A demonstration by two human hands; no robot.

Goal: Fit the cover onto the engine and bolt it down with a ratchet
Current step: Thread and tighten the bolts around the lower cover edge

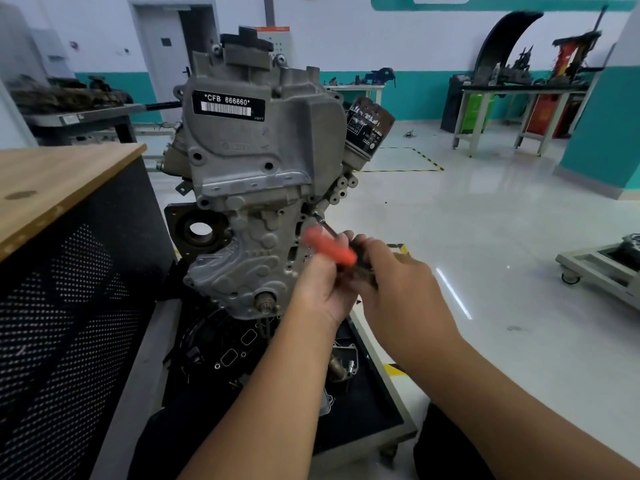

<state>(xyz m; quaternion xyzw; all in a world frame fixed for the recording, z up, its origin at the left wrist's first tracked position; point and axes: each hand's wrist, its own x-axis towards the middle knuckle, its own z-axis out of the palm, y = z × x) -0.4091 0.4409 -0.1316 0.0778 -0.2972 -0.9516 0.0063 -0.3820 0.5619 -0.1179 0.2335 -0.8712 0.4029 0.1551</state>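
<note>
**Cover seated, bolting under way on the right edge**

The cover (242,258), the ribbed grey casting on the lower front of the engine (256,133), already sits flat against the block, so the fitting step looks done. What is left is the bolting, and that is in hand now.

Both hands are on the ratchet (329,249), whose orange handle is blurred. The left hand (320,289) has its grip curled round the orange handle from below. The right hand (391,271) has its grip curled round the darker rear part of the tool; exactly how its fingers lie is hidden behind the hand. A thin dark shaft runs up and left from the tool to a bolt (316,213) at the cover's right edge, just below the cluster of round bosses.

How tight this bolt is cannot be told. Several holes along the cover's rim, among them those at the lower left, are too small to read as filled or empty, so the count of bolts remaining is unclear. My judgement: the task is partway through the fastening stage, with this bolt and probably others to finish.

The engine stands on a low black stand (374,403) with loose parts lying on it; a wood-topped worktop (52,181) is at the left.
</note>
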